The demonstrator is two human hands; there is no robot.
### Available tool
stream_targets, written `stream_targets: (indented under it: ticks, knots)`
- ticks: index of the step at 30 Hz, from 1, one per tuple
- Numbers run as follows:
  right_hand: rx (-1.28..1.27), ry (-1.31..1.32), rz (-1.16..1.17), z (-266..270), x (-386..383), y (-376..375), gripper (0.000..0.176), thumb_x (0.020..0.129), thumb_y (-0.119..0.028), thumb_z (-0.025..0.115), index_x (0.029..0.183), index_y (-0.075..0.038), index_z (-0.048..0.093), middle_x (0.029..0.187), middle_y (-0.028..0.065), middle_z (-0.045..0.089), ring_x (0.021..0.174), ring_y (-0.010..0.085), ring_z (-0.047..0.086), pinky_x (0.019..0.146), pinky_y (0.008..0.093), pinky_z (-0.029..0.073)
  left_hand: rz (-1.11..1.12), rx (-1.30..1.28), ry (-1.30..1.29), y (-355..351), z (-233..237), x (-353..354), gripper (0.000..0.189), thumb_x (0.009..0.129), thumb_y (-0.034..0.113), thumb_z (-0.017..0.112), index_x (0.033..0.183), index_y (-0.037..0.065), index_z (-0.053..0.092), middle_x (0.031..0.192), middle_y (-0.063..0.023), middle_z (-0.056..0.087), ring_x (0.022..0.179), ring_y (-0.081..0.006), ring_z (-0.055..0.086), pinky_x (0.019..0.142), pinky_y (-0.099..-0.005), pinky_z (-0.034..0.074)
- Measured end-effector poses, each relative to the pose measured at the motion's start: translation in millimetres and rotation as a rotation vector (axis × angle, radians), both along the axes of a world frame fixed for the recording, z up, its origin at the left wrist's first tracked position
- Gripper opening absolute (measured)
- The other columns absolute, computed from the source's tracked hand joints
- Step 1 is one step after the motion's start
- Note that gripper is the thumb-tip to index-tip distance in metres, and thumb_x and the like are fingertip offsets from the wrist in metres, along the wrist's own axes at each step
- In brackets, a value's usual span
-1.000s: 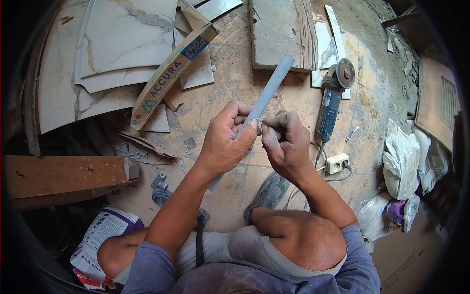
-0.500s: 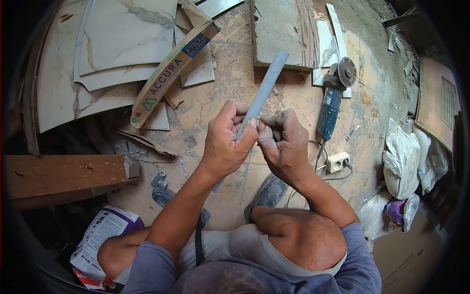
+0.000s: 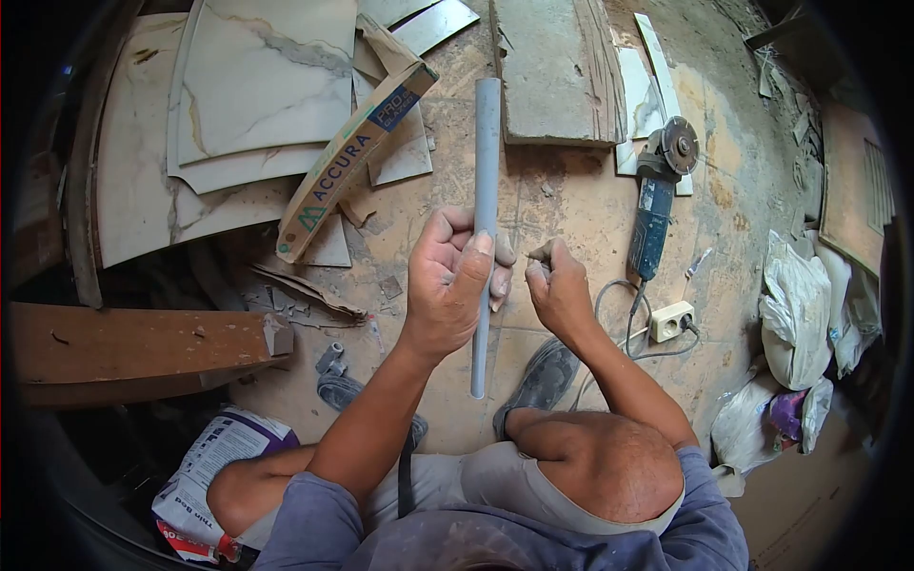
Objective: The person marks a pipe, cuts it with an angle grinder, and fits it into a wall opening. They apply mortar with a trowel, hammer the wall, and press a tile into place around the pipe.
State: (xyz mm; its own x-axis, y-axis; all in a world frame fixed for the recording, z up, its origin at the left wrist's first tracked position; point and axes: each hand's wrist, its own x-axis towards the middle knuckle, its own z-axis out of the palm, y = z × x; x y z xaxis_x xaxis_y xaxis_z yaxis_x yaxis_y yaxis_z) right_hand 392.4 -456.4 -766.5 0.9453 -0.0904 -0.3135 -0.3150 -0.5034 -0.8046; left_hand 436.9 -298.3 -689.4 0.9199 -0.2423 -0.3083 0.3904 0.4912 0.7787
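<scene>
My left hand is wrapped round a grey plastic pipe, its thumb lying along the side facing me. The pipe stands nearly straight up and down in view, with its lower end above the floor between my feet. Just right of it, and apart from it, is my right hand. Its fingers are curled in with thumb and forefinger together. Whatever sits between those fingertips, if anything, is too small to make out.
An angle grinder lies to the right, near a white socket strip. A concrete slab is ahead. Marble-look tiles and an Accura carton strip lie left, above a wooden beam. Plastic bags are far right.
My right hand has moved away from the pipe, to the right and down. The pipe has turned from a slant to nearly upright in view, still in my left hand.
</scene>
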Motion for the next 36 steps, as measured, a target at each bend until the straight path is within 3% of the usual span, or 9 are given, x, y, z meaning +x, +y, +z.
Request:
stream_targets:
  ticks: [9,12,15,17,19,22,24,29,36]
  knots:
    - [-0.255,0.166,0.202,-56,-32,-7,0.021,0.084,-0.019,0.059,0.094,-0.002,0.053,0.090,0.0233,0.062,0.080,0.0406,0.060,0.069,0.0464,0.047,-0.011,-0.034,-0.015,0,-3,5,0.027,0.094,0.013,0.051,0.112,-0.002,0.038,0.090,-0.0113,0.057,0.069,-0.0101,0.055,0.061,-0.0240,0.049]
    - [-0.579,-0.269,0.420,-58,-34,-12,0.028,0.086,-0.024,0.059,0.103,-0.003,0.055,0.103,0.0219,0.059,0.084,0.0388,0.060,0.073,0.0436,0.047,0.048,-0.088,-0.002,-4,-12,6,0.024,0.095,0.010,0.048,0.114,0.001,0.039,0.095,-0.0158,0.058,0.077,-0.0190,0.061,0.070,-0.0342,0.053]
    - [-0.026,-0.237,0.271,-23,-9,-13,0.035,0.089,-0.032,0.059,0.109,-0.004,0.055,0.107,0.0165,0.057,0.083,0.0293,0.060,0.076,0.0371,0.046,0.105,-0.147,0.043,-10,-13,10,0.024,0.095,0.010,0.047,0.115,0.001,0.038,0.100,-0.0179,0.059,0.086,-0.0237,0.064,0.079,-0.0393,0.054]
    - [0.989,0.316,0.064,26,9,-10,0.035,0.091,-0.035,0.056,0.106,-0.003,0.055,0.096,0.0098,0.058,0.077,0.0191,0.058,0.073,0.0317,0.045,0.115,-0.169,0.034,-14,-24,12,0.024,0.095,0.011,0.048,0.114,0.001,0.037,0.100,-0.0178,0.059,0.092,-0.0254,0.063,0.085,-0.0391,0.052]
    - [0.892,0.398,0.085,39,18,-14,0.034,0.093,-0.034,0.054,0.101,-0.002,0.056,0.084,0.0067,0.056,0.073,0.0124,0.052,0.069,0.0293,0.044,0.171,-0.075,0.003,-20,-32,15,0.025,0.095,0.011,0.049,0.115,0.001,0.037,0.101,-0.0174,0.059,0.097,-0.0265,0.062,0.090,-0.0388,0.050]
    - [0.222,0.223,0.446,34,40,-45,0.025,0.092,-0.026,0.055,0.098,-0.002,0.056,0.072,0.0109,0.053,0.065,0.0178,0.047,0.062,0.0337,0.041,0.221,0.629,-0.155,-1,-49,22,0.038,0.088,0.011,0.062,0.114,0.001,0.036,0.103,-0.0129,0.052,0.099,-0.0219,0.054,0.092,-0.0358,0.043]
    - [0.097,0.260,0.490,35,52,-62,0.026,0.091,-0.026,0.054,0.101,-0.002,0.057,0.070,0.0155,0.054,0.066,0.0234,0.053,0.062,0.0376,0.042,0.353,1.377,-0.825,33,-51,34,0.063,0.074,0.015,0.077,0.117,-0.001,0.035,0.105,-0.0121,0.045,0.106,-0.0251,0.043,0.097,-0.0389,0.033]
    - [-0.012,0.223,0.655,31,68,-85,0.034,0.091,-0.032,0.055,0.108,-0.003,0.059,0.087,0.0188,0.062,0.083,0.0284,0.062,0.072,0.0407,0.046,-0.864,1.632,-0.875,50,-23,70,0.025,0.075,0.016,0.070,0.095,0.009,0.057,0.087,-0.0107,0.056,0.086,-0.0293,0.055,0.077,-0.0411,0.043]
    - [-0.398,0.112,-0.583,-57,49,-183,0.071,0.066,-0.052,0.076,0.108,0.002,0.055,0.104,0.0236,0.061,0.097,0.0349,0.059,0.084,0.0417,0.045,-0.857,1.562,-0.608,58,-23,93,0.019,0.083,0.011,0.060,0.099,0.002,0.054,0.089,-0.0188,0.057,0.090,-0.0378,0.056,0.078,-0.0434,0.044]
